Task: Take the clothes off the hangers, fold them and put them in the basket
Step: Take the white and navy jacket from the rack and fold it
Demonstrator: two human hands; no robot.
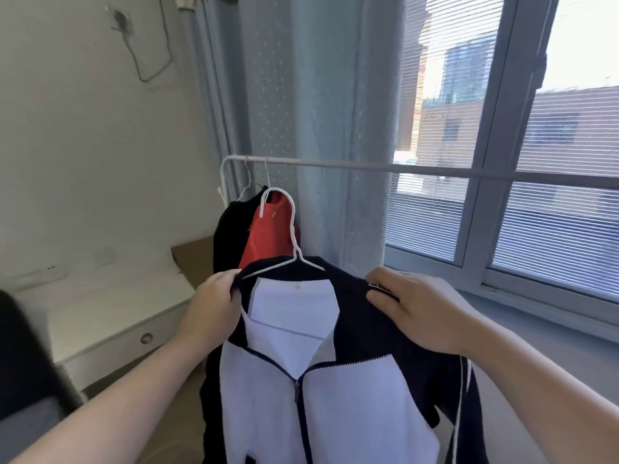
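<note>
Both hands are clamping on the jacket (335, 413). Left hand (214, 303) is pinching the navy shoulder edge on its side, fingers curled over the cloth. Right hand (418, 313) is gripping the opposite shoulder, fingers wrapping down over the fabric. I can't tell if those fingers are also catching the hanger end underneath.

I'm seeing the window (502, 128) filling the right side, with a blue-grey curtain (318, 95) hanging left of it. Rail (368, 167) is running across in front of both. White drawer unit (110, 316) is sitting low on the left with its drawer closed, and a piece of cardboard (194, 259) is showing just behind it.

Jacket is hanging between the two hands: navy shoulders and sleeves, white chest panels, zip partway up, collar open. It's riding on a white wire hanger (293, 229). The hook is standing up above the collar, below the rail and not over it.

Behind that hook, a black garment (227, 236) and a red garment (268, 236) are hanging side by side at the rail's left end, each on its own wire hook (267, 172), with the red one nearer the curtain.
</note>
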